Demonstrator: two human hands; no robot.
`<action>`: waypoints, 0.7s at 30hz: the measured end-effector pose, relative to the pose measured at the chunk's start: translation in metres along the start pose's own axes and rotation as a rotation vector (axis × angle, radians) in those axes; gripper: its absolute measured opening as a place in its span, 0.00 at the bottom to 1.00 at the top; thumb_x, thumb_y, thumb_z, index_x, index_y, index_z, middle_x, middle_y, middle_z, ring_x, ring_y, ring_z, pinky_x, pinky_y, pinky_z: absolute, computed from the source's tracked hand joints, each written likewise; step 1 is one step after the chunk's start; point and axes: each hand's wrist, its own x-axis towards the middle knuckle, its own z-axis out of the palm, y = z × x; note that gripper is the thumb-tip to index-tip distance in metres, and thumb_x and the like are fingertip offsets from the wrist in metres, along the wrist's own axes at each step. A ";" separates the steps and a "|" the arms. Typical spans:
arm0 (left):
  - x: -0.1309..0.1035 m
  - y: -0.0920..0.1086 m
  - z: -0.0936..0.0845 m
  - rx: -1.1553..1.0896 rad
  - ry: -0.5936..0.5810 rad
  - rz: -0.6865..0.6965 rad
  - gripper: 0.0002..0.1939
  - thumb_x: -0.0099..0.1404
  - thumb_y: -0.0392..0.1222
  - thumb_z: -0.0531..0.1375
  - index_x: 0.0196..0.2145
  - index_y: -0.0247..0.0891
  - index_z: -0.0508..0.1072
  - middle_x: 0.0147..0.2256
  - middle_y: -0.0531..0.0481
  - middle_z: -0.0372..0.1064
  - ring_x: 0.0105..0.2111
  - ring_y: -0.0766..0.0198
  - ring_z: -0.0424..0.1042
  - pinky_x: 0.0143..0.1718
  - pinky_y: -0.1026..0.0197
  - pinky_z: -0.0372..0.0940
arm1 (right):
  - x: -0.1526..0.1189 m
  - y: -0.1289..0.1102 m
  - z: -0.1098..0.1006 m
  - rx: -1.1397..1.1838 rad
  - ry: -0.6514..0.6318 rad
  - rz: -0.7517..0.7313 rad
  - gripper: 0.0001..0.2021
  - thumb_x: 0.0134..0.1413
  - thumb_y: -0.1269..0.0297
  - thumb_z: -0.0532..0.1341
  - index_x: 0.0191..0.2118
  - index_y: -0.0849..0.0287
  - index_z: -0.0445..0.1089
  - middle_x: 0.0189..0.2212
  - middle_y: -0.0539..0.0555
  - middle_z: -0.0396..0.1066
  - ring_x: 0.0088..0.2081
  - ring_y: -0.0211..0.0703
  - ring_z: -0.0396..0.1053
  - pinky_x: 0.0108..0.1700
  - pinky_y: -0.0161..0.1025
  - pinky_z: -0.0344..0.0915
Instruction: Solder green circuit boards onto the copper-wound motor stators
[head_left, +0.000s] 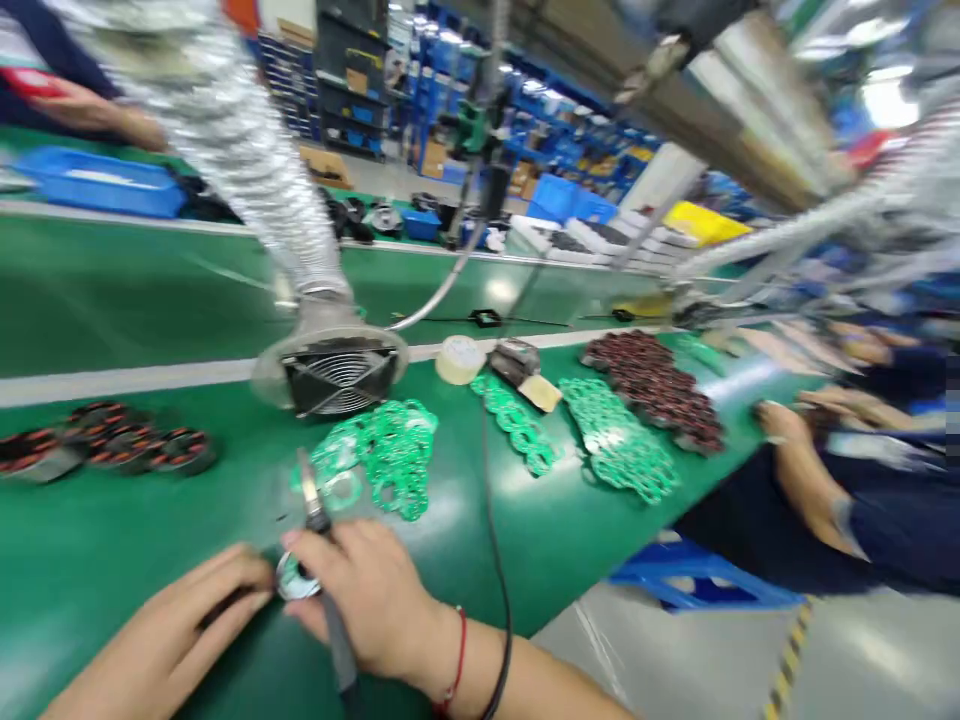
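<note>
My right hand [367,590] is closed around a soldering iron [341,640], its metal tip pointing up and away over the green table. Its thumb and fingers also touch a small round part [294,577] with a shiny rim. My left hand [187,610] lies just left of that part, fingertips bent together at its edge; whether they grip it is hard to see. Beyond the hands is a pile of green ring-shaped boards [397,450]. Wound cores with orange and black coils [124,440] stand at the left.
A fume extractor [341,375] hangs behind the green boards. Farther right are a tape roll [459,358], more green boards [619,440] and many dark red cores [652,385]. A co-worker's arms [802,470] are at the right. A black cable [491,500] crosses the table.
</note>
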 end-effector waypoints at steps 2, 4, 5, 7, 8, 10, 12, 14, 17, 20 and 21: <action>0.001 0.018 0.001 -0.113 0.007 -0.158 0.14 0.67 0.48 0.52 0.29 0.44 0.72 0.30 0.53 0.73 0.33 0.60 0.71 0.38 0.60 0.69 | -0.001 -0.002 0.000 0.051 0.072 -0.009 0.23 0.64 0.55 0.59 0.60 0.59 0.60 0.37 0.56 0.74 0.36 0.48 0.71 0.34 0.42 0.69; 0.006 0.030 0.001 -0.244 0.025 -0.225 0.09 0.65 0.45 0.53 0.30 0.41 0.69 0.30 0.51 0.71 0.33 0.61 0.69 0.37 0.61 0.67 | 0.000 -0.001 0.000 0.097 0.132 -0.047 0.20 0.65 0.61 0.57 0.60 0.61 0.60 0.39 0.59 0.75 0.39 0.50 0.72 0.38 0.45 0.71; 0.008 0.033 0.001 -0.322 0.040 -0.272 0.07 0.64 0.43 0.54 0.30 0.40 0.67 0.29 0.53 0.69 0.31 0.62 0.67 0.34 0.62 0.66 | 0.001 0.000 0.000 0.113 0.163 -0.072 0.20 0.65 0.63 0.56 0.60 0.62 0.59 0.42 0.61 0.75 0.42 0.51 0.72 0.41 0.47 0.71; 0.012 0.035 0.000 -0.475 0.070 -0.320 0.04 0.62 0.41 0.55 0.32 0.40 0.65 0.28 0.55 0.66 0.30 0.65 0.64 0.33 0.64 0.64 | 0.004 0.000 -0.001 0.134 0.222 -0.124 0.20 0.65 0.67 0.55 0.60 0.62 0.59 0.48 0.62 0.75 0.49 0.52 0.71 0.47 0.48 0.71; 0.013 0.036 0.001 -0.539 0.066 -0.327 0.03 0.62 0.41 0.55 0.33 0.39 0.65 0.28 0.55 0.65 0.29 0.66 0.63 0.33 0.64 0.62 | 0.005 -0.001 -0.001 0.139 0.249 -0.150 0.20 0.64 0.69 0.55 0.61 0.61 0.58 0.49 0.62 0.75 0.52 0.51 0.69 0.48 0.48 0.70; 0.013 0.036 0.002 -0.615 0.040 -0.319 0.04 0.62 0.39 0.56 0.30 0.38 0.64 0.27 0.56 0.63 0.28 0.67 0.61 0.32 0.65 0.60 | 0.006 -0.003 -0.003 0.134 0.283 -0.206 0.21 0.63 0.71 0.55 0.61 0.60 0.58 0.48 0.60 0.76 0.55 0.50 0.68 0.50 0.47 0.69; 0.013 0.037 0.002 -0.634 0.021 -0.315 0.06 0.61 0.35 0.57 0.26 0.37 0.63 0.25 0.57 0.61 0.27 0.69 0.60 0.31 0.66 0.59 | 0.007 -0.006 -0.005 0.105 0.296 -0.251 0.21 0.63 0.73 0.55 0.61 0.59 0.59 0.45 0.58 0.77 0.55 0.49 0.68 0.50 0.47 0.68; 0.013 0.036 0.002 -0.632 0.028 -0.328 0.07 0.59 0.33 0.58 0.25 0.37 0.63 0.24 0.58 0.59 0.26 0.70 0.59 0.30 0.67 0.58 | 0.008 -0.007 -0.006 0.068 0.300 -0.262 0.21 0.63 0.74 0.54 0.61 0.58 0.60 0.43 0.57 0.78 0.53 0.48 0.70 0.50 0.47 0.67; 0.011 0.033 0.001 -0.644 0.033 -0.360 0.05 0.61 0.34 0.57 0.27 0.36 0.66 0.22 0.59 0.59 0.24 0.70 0.57 0.27 0.67 0.56 | 0.008 -0.006 -0.008 0.043 0.295 -0.240 0.22 0.62 0.75 0.55 0.61 0.57 0.61 0.41 0.56 0.79 0.50 0.48 0.72 0.48 0.46 0.67; 0.007 0.029 0.001 -0.656 0.046 -0.379 0.04 0.63 0.36 0.56 0.29 0.36 0.68 0.23 0.58 0.60 0.25 0.70 0.58 0.28 0.67 0.56 | 0.007 -0.005 -0.011 0.075 0.263 -0.213 0.24 0.60 0.77 0.56 0.61 0.56 0.60 0.40 0.55 0.80 0.46 0.47 0.75 0.46 0.46 0.67; 0.005 0.028 0.000 -0.665 0.048 -0.383 0.04 0.63 0.36 0.56 0.29 0.36 0.68 0.24 0.58 0.61 0.25 0.69 0.58 0.29 0.66 0.56 | 0.006 -0.005 -0.012 0.101 0.246 -0.203 0.24 0.60 0.76 0.56 0.61 0.56 0.61 0.40 0.54 0.81 0.44 0.46 0.75 0.45 0.46 0.68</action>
